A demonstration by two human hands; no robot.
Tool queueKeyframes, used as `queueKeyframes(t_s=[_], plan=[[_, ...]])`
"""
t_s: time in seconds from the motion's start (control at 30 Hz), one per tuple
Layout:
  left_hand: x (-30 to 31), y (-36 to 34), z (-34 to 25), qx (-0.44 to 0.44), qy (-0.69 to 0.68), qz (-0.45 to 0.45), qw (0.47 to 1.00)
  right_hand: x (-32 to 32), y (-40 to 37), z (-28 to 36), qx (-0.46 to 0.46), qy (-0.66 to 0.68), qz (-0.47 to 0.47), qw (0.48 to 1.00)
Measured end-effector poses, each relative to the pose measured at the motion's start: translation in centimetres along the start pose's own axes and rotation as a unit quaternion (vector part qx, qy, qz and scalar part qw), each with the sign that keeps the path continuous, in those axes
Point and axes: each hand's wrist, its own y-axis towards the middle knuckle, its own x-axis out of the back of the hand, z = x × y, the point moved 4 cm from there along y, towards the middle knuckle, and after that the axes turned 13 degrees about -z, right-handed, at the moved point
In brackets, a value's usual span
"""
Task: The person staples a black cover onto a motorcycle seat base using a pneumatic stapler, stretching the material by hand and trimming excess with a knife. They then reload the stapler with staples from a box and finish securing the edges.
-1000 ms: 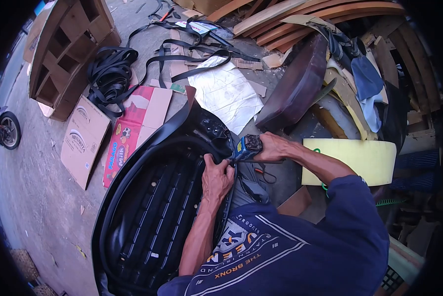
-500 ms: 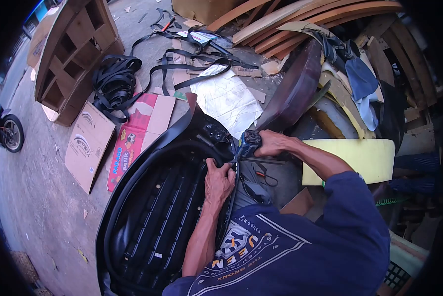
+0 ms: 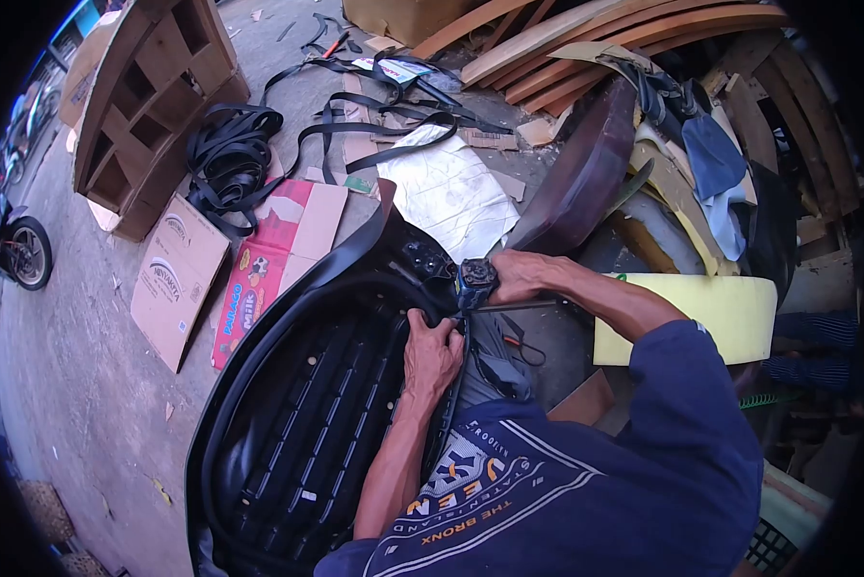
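A long black motorcycle seat shell, hollow side up, lies in front of me with dark covering material around its edge. My left hand is closed at the shell's right rim, its fingertips pinching the edge of the black covering. Just above it, my right hand grips a blue and black tool, whose lower end points at the rim near my left fingertips. The exact contact point of the tool is too small to make out.
Black strap coils and flat cardboard lie to the left. A wooden frame stands at upper left. Yellow foam is by my right arm. Curved wood pieces and a white sheet lie beyond the seat.
The tool in my right hand has shifted slightly and turned, now showing more of its blocky end. My left hand keeps its pinch on the rim. The whole view has shifted slightly.
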Motion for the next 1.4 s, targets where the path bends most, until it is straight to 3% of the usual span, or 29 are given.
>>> queueKeyframes(t_s=[0.07, 0.17, 0.23, 0.3, 0.43, 0.47, 0.5, 0.57, 0.6, 0.63, 0.67, 0.73, 0.8, 0.87, 0.9, 0.93, 1.0, 1.07, 1.17, 1.2, 1.27, 1.3, 1.33, 1.4], plan=[[-0.1, -0.2, 0.1, -0.007, 0.005, 0.001, 1.0, 0.3, -0.2, 1.3, 0.01, -0.014, 0.008, 1.0], [-0.3, -0.9, 0.4, 0.012, 0.011, 0.021, 1.0, 0.4, 0.9, 2.5, -0.048, -0.05, 0.067, 0.995], [-0.2, -0.6, 0.2, -0.032, 0.006, 0.0, 0.999, 0.8, 1.0, 3.5, -0.048, -0.062, 0.063, 0.995], [0.1, -0.4, 0.1, -0.021, 0.009, -0.001, 1.0, 1.4, 0.3, 3.4, -0.049, -0.079, 0.057, 0.994], [1.0, 0.3, -0.6, 0.009, 0.012, 0.022, 1.0, -0.3, -3.9, -2.7, -0.114, 0.225, -0.018, 0.968], [1.1, 0.1, -0.7, 0.023, 0.018, 0.045, 0.999, -2.6, -5.2, -5.6, -0.154, 0.304, -0.029, 0.94], [0.7, -0.2, -1.0, 0.019, 0.019, 0.044, 0.999, -5.3, -6.7, -8.0, -0.187, 0.331, -0.097, 0.92], [0.3, -0.8, -2.3, -0.083, 0.141, -0.047, 0.985, -10.8, -10.6, -10.7, -0.27, 0.313, -0.234, 0.88], [0.7, -0.7, -3.8, -0.03, 0.129, 0.022, 0.991, -14.4, -12.0, -12.5, -0.347, 0.23, -0.234, 0.878], [-0.2, -1.3, -3.9, -0.042, 0.163, 0.025, 0.985, -17.4, -13.6, -12.8, -0.396, 0.191, -0.262, 0.859], [-0.9, -1.8, -3.8, -0.035, 0.187, 0.066, 0.979, -20.1, -15.0, -12.5, -0.382, 0.212, -0.329, 0.837], [-1.4, -2.7, -3.8, -0.023, 0.228, 0.133, 0.964, -25.9, -17.3, -13.9, -0.451, 0.168, -0.329, 0.813], [-1.4, -2.5, -3.6, -0.041, 0.232, 0.117, 0.965, -32.8, -18.8, -16.8, -0.486, 0.135, -0.345, 0.792], [-1.6, -1.4, -2.5, 0.015, 0.238, 0.163, 0.957, -40.6, -17.6, -21.0, -0.506, -0.006, -0.207, 0.837], [-0.3, -0.6, -3.8, 0.011, 0.246, 0.156, 0.957, -40.3, -17.8, -20.0, -0.502, -0.075, -0.137, 0.851], [1.3, 0.1, -4.9, 0.008, 0.225, 0.16, 0.961, -39.3, -17.4, -19.3, -0.495, -0.01, -0.196, 0.847], [5.4, 2.7, -7.8, -0.019, 0.199, 0.131, 0.971, -29.0, -17.9, -11.9, -0.46, 0.125, -0.305, 0.824], [12.5, 6.5, -12.6, -0.054, 0.167, 0.054, 0.983, -23.2, -14.3, -8.5, -0.319, 0.196, -0.353, 0.858], [26.3, 10.5, -22.3, -0.016, -0.156, -0.011, 0.988, -13.5, -9.9, 0.4, -0.126, 0.39, -0.405, 0.817], [30.7, 9.9, -25.8, -0.052, -0.182, -0.081, 0.979, -10.7, -8.3, 3.2, -0.052, 0.444, -0.41, 0.795], [38.5, 8.0, -32.8, -0.15, -0.167, -0.212, 0.951, -8.6, -3.2, 8.0, 0.016, 0.572, -0.294, 0.765], [42.0, 7.3, -34.8, -0.141, -0.186, -0.262, 0.936, -7.3, -1.8, 10.8, 0.043, 0.609, -0.223, 0.76], [44.7, 6.5, -36.3, -0.166, -0.196, -0.296, 0.92, -5.7, -0.7, 13.3, 0.071, 0.64, -0.152, 0.75], [48.2, 4.4, -36.9, -0.215, -0.21, -0.326, 0.896, -3.0, 1.0, 16.6, 0.083, 0.653, -0.113, 0.744]])
